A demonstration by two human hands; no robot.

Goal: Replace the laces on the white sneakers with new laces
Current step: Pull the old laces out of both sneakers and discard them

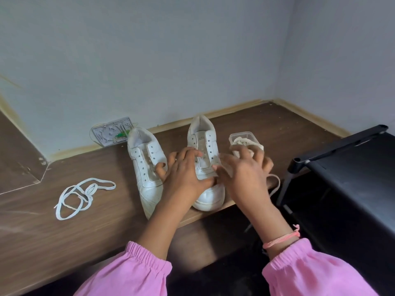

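Two white sneakers without laces stand on the brown desk [64, 238], toes toward me. The left sneaker [143, 167] stands free. My left hand [183, 171] rests with spread fingers on the eyelet area and toe of the right sneaker [203, 133]. My right hand [243, 174] hovers just right of that shoe, fingers splayed and blurred. A white lace [275, 184] loops out from under it over the desk edge; whether the hand grips it is hidden. Behind it a clear plastic container [243, 135] holds white laces. A loose white lace [81, 195] lies tangled at the left.
A grey card with green bits [111, 133] leans on the wall behind the left sneaker. A black rack [350, 167] stands close on the right, below desk level. The desk meets the wall at the back and right.
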